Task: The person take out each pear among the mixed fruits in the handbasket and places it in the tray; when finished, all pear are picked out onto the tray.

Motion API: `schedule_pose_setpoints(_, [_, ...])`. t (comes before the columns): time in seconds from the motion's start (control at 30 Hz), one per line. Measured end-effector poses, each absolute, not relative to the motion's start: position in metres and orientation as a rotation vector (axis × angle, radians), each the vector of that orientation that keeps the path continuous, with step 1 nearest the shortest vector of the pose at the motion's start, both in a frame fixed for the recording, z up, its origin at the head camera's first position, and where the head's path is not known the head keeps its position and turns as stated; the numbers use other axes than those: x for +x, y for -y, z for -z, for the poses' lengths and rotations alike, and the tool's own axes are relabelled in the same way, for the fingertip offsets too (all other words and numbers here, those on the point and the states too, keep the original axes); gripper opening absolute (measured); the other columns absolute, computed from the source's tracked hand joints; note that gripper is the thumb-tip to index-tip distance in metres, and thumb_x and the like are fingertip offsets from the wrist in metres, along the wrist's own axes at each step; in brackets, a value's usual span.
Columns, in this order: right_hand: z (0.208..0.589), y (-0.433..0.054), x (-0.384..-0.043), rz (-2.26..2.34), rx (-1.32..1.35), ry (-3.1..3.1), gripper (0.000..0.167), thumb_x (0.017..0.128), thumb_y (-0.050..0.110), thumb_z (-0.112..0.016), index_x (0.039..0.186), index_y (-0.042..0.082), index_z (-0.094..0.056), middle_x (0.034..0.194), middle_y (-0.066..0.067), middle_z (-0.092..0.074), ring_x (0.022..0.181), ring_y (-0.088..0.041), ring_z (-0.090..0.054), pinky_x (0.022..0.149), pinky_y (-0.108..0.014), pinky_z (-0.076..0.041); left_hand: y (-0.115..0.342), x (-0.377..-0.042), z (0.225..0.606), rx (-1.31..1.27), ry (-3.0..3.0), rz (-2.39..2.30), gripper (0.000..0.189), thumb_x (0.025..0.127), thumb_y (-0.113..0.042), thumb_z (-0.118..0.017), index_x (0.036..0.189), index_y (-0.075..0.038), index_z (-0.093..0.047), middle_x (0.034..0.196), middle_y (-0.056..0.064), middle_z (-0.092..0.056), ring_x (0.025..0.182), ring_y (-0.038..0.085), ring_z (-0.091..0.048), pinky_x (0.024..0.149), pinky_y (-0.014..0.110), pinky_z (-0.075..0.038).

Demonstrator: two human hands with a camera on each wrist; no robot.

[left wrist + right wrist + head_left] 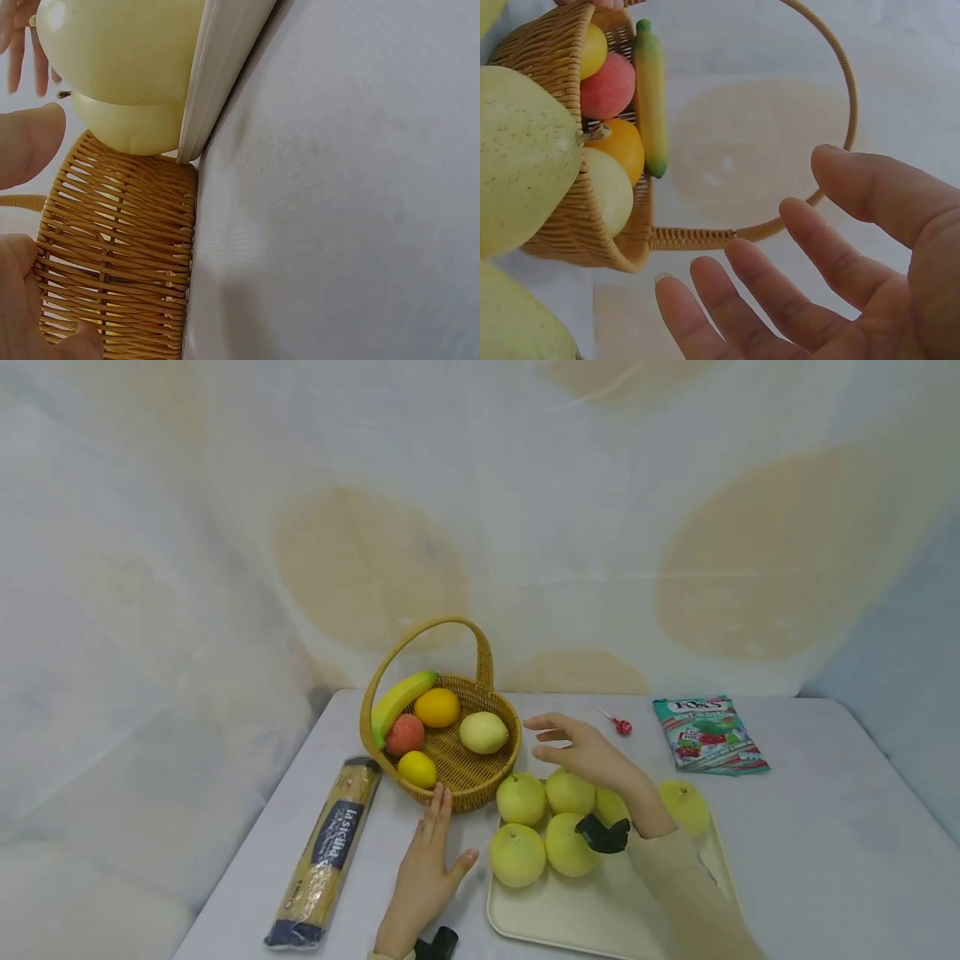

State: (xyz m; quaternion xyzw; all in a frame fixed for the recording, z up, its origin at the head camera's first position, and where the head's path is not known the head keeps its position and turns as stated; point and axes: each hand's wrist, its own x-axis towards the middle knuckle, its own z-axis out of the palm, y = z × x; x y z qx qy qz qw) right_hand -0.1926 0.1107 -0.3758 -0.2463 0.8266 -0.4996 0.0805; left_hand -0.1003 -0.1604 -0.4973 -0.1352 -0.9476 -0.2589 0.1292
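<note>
A woven basket (pixel 474 798) with a tall handle holds a banana (pixel 401 702), an orange (pixel 438 707), a peach (pixel 405 734), a lemon (pixel 417 769) and a pale green fruit (pixel 483 732). At the basket's near side is my left hand (pixel 427 868), its fingers stretched out and fingertips right at the rim, thumb spread. My right hand (pixel 588 756) hovers to the right of the basket, holding nothing. In the right wrist view its fingers (pixel 769 292) are loosely extended and apart, below the basket handle. Several pale yellow pears (pixel 517 856) lie on a cream tray (pixel 570 910) under my right forearm.
A pack of spaghetti (pixel 322 852) lies left of the basket. Behind the tray are a red lollipop (pixel 622 727) and a green bag of sweets (pixel 708 735). One more pear (pixel 684 807) sits at the tray's right side. A patterned cloth hangs behind the table.
</note>
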Motion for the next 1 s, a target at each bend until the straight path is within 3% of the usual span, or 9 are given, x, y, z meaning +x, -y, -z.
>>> schedule_pose_setpoints(0.27, [0.381,-0.095,-0.212,1.571,-0.736,-2.434,0.043,0.099,0.018,-0.055,0.138,0.002,-0.048,0.143,-0.023,-0.048,0.128,-0.042,-0.050,0.101,-0.051,-0.049,0.159,-0.102,0.499,-0.415,2.716,0.743,0.088,0.089,-0.036,-0.067,0.156,-0.008,-0.016,0.163,0.015,-0.015,0.143,0.039,-0.030,0.111,0.058,-0.034])
schedule_pose_setpoints(0.83, [0.387,-0.075,-0.225,1.618,-0.694,-2.374,0.044,0.100,0.020,-0.053,0.139,0.001,-0.047,0.144,-0.022,-0.048,0.128,-0.040,-0.051,0.096,-0.044,-0.053,0.159,-0.100,0.497,-0.409,2.735,0.758,0.087,0.090,-0.036,-0.066,0.155,-0.006,-0.017,0.162,0.016,-0.015,0.143,0.041,-0.030,0.110,0.059,-0.035])
schedule_pose_setpoints(1.0, [0.387,-0.069,-0.231,1.611,-0.651,-2.372,0.041,0.100,0.019,-0.053,0.138,0.004,-0.049,0.142,-0.022,-0.050,0.125,-0.037,-0.054,0.095,-0.047,-0.053,0.160,-0.101,0.497,-0.417,2.737,0.753,0.086,0.090,-0.036,-0.065,0.155,-0.005,-0.018,0.162,0.016,-0.015,0.143,0.040,-0.030,0.110,0.059,-0.035])
